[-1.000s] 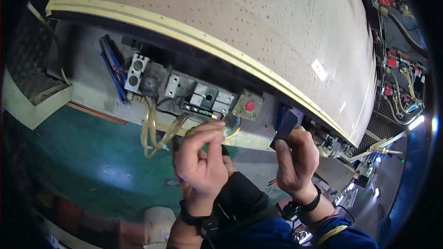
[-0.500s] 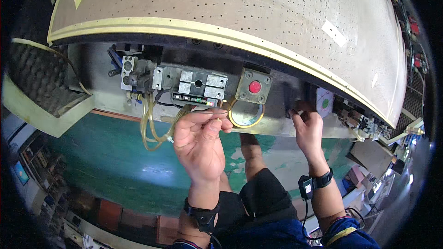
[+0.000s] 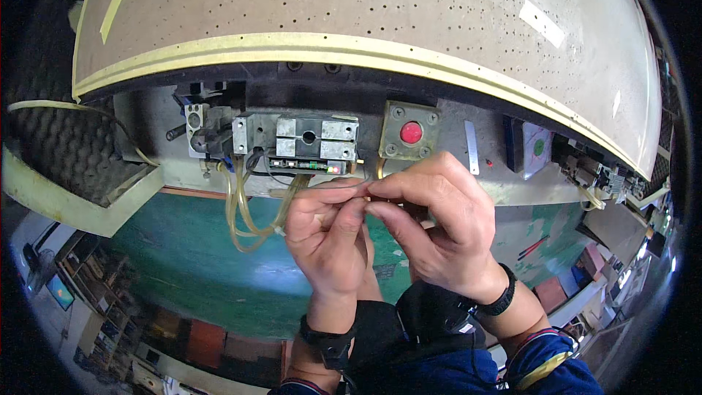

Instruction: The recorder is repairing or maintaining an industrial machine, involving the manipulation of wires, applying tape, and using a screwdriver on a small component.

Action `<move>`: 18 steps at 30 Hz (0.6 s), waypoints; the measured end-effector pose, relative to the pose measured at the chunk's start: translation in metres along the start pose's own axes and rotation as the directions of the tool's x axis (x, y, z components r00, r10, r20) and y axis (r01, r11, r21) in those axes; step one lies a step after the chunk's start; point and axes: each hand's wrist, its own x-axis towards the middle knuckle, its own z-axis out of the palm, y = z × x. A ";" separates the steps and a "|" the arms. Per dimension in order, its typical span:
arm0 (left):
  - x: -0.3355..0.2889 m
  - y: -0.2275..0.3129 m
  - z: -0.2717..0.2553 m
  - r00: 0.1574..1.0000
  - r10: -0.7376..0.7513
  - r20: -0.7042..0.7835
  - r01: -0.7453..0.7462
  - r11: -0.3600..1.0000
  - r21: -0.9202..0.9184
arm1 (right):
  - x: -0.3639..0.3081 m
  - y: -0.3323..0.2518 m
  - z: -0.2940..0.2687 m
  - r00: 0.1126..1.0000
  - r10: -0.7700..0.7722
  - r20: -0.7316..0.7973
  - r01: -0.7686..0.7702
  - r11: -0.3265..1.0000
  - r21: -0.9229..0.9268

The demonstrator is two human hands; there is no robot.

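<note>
My left hand (image 3: 327,238) is closed in a pinch below a metal fixture block (image 3: 318,129). A thin dark wire (image 3: 281,181) curves from beside the block to its fingertips. My right hand (image 3: 450,219) meets it there, thumb and forefinger pinched together at the same spot. Whatever small piece lies between the right fingertips is too small to make out. Just under the block sits a narrow sensor unit (image 3: 311,166) with small lights. A red push button (image 3: 411,132) on a square metal plate is beyond my right hand.
Yellowish hoses (image 3: 238,212) hang left of my left hand. A metal ruler (image 3: 472,148) and a small red piece (image 3: 489,163) lie to the right, near a blue-edged box (image 3: 528,148). A perforated panel (image 3: 292,0) edges the far side.
My right hand has come left from beside the box to meet my left hand's fingertips. The ruler and red piece now show where it was. The left hand keeps its pinch.
</note>
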 end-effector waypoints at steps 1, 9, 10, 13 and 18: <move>0.000 0.000 -0.002 1.000 0.007 0.022 -0.007 1.000 0.010 | 0.000 -0.001 0.001 1.000 0.010 -0.016 -0.010 1.000 -0.011; 0.003 0.005 -0.004 0.997 0.014 0.076 -0.022 0.994 0.109 | -0.006 0.002 0.003 0.999 0.014 -0.039 -0.014 1.000 -0.005; 0.003 0.006 0.000 0.998 0.010 0.059 -0.016 0.994 0.106 | -0.006 0.002 0.005 0.999 0.023 -0.047 -0.023 1.000 0.000; 0.004 0.008 0.002 0.998 0.012 0.055 -0.018 0.993 0.121 | -0.009 0.002 0.009 0.995 0.031 -0.090 -0.033 0.999 -0.012; 0.005 0.005 0.000 0.996 0.055 0.076 -0.069 0.978 0.196 | -0.010 0.001 0.012 0.993 0.017 -0.115 -0.022 0.999 -0.045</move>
